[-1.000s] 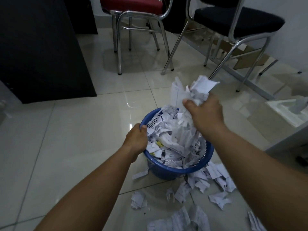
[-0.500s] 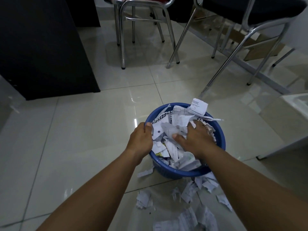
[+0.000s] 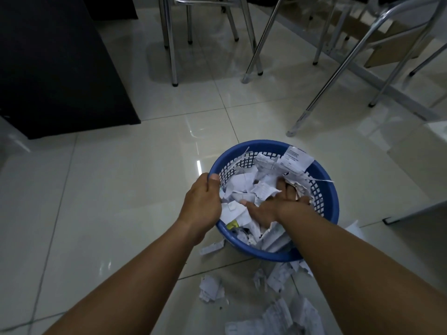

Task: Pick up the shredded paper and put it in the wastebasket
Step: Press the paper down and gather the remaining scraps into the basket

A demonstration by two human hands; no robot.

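We logged one blue wastebasket (image 3: 324, 170) on the tiled floor (image 3: 121, 189), heaped with shredded paper (image 3: 244, 187). Two hands: left hand (image 3: 202, 206) gripped the rim; right hand (image 3: 273, 206) pressed flat on the paper inside, fingers spread. Loose scraps (image 3: 210, 287), too many to count, lay just beside the basket.

bare left hand (image 3: 202, 206), bare right hand (image 3: 271, 209), forearms (image 3: 150, 274) uncovered.

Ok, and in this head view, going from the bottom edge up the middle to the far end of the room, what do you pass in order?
Nearest first: torn paper on the floor → blue wastebasket → metal chair legs. The hands overlap the wastebasket, so they are left out.
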